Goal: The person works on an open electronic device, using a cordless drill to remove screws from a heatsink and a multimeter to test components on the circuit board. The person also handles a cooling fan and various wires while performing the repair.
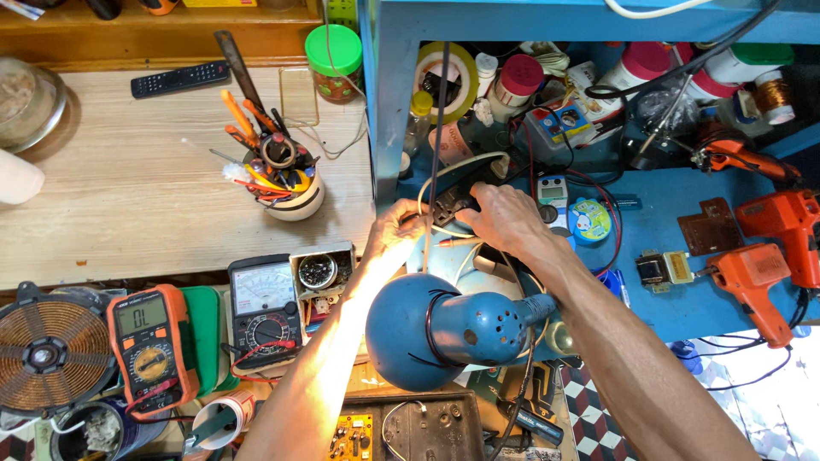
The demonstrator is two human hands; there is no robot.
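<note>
Both my hands meet just above the blue desk lamp (444, 329), whose round shade sits low in the middle of my view. My left hand (395, 232) comes up past the shade's left edge, fingers curled around a white cable (424, 192) that loops over the top of the work. My right hand (506, 218) comes in from the lamp's right side, fingers bent and closed on the black socket block (451, 205), which sits between my two hands, directly above the shade. I cannot tell how firmly either hand grips, since the fingertips hide behind the block and the cable.

To the left of the lamp, touching range of its shade, lies an analog multimeter (265, 307), and further left an orange digital multimeter (149, 346). Beyond that, at the far left, rests a copper induction coil (47, 350). Up and left of the lamp stands a white cup of screwdrivers and pliers (278, 175) on the pale wooden tabletop (128, 213), with a black remote control (179, 79) beyond it.

Right of the lamp, on the blue bench surface (666, 265), lie two orange soldering guns (764, 256), well apart from my hands. Just right of my right hand sits a small round teal tape measure (591, 220). Above the lamp, at the back of the bench, a roll of yellow tape (448, 81) leans among jars and spools.
</note>
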